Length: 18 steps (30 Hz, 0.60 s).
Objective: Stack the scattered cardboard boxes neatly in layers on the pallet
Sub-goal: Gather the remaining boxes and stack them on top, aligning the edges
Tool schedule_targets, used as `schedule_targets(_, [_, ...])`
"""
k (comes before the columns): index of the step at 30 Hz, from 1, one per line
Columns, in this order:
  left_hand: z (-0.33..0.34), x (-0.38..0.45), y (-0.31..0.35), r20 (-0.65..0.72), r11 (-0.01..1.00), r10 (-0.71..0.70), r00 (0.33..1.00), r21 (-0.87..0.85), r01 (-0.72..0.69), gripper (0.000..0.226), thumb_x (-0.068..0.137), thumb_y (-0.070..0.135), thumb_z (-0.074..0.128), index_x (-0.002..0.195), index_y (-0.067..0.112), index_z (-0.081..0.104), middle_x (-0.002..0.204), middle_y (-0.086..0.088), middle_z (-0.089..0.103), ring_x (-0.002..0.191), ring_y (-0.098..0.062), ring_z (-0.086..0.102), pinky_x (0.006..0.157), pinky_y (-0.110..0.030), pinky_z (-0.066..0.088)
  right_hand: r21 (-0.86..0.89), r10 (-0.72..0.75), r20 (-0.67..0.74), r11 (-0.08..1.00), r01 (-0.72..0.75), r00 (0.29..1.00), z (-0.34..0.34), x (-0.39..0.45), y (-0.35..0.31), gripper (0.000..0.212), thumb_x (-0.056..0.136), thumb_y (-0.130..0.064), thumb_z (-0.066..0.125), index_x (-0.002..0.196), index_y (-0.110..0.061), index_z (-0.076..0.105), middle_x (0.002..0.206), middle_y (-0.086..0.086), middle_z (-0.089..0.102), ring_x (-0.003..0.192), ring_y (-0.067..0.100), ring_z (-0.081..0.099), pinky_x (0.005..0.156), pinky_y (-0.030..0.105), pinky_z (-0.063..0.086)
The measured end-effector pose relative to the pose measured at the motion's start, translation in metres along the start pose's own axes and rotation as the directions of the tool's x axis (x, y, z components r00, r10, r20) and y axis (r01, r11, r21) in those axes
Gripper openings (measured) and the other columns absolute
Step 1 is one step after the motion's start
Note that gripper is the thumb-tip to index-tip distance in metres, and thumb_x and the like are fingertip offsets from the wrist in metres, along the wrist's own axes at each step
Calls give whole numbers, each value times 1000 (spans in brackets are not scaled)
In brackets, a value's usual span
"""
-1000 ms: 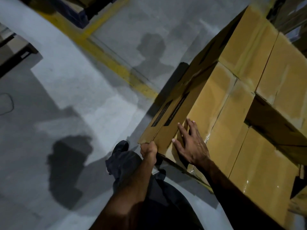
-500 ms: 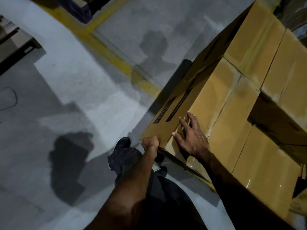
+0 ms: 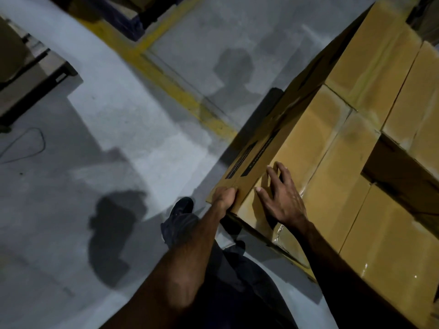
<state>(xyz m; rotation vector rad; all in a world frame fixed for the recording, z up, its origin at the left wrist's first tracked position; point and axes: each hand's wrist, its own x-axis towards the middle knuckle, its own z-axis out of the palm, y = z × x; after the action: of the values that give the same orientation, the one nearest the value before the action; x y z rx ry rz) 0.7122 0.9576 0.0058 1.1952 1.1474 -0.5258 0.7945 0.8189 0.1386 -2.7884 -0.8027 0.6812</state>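
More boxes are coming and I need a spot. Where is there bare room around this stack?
Bare floor lies left of the stack, between the yellow line and the shoe. The stack top is crowded: boxes sit edge to edge, with the right hand on top and the left hand gripping the corner.

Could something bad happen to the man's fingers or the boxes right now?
Maybe. His left hand curls round the bottom corner of the corner box, so those fingers could get pinched if the box slides or drops. His right hand only lies flat on the taped top, which looks shiny, so it might slip. His shoe stands close under that corner, so a falling box could land on it.
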Motion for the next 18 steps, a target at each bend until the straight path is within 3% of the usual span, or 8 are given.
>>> schedule_targets(3, [8,2,22,39,996,57,998,71,-59,50,93,59,60,108,13,76,109,-7,73,102,-31,68,93,-40,55,50,69,-51,997,-67,996,-8,-1,28,73,103,-60,51,163,-26,27,174,2,8,158,32,17,121,56,33])
schedule_targets(6, [23,29,31,45,992,102,994,62,-105,73,73,75,62,105,12,77,105,-12,77,97,-35,73,95,-49,59,118,165,-74,981,-156,984,-19,-1,63,77,102,-61,51,164,-25,23,174,4,6,157,34,19,120,57,34])
schedule_targets(11, [43,20,86,53,977,211,976,28,-213,53,86,66,69,95,15,81,104,-11,80,101,-32,75,99,-49,58,176,264,-124,954,-241,957,-38,18,100,73,102,-50,57,162,-19,27,171,10,13,149,41,32,110,55,43])
schedule_targets(14, [60,56,110,130,975,218,967,-1,-220,75,71,81,68,106,17,82,107,-4,80,105,-28,74,104,-49,55,197,339,-146,931,-309,929,-42,52,113,75,100,-51,60,161,-21,27,170,10,14,150,40,31,115,59,41])
schedule_targets(18, [72,73,171,228,964,233,946,74,-255,91,67,89,59,125,21,77,126,-4,75,120,-28,68,112,-50,48,308,493,-187,851,-426,849,-61,105,131,74,99,-51,63,159,-24,29,170,10,14,152,42,26,116,69,35])
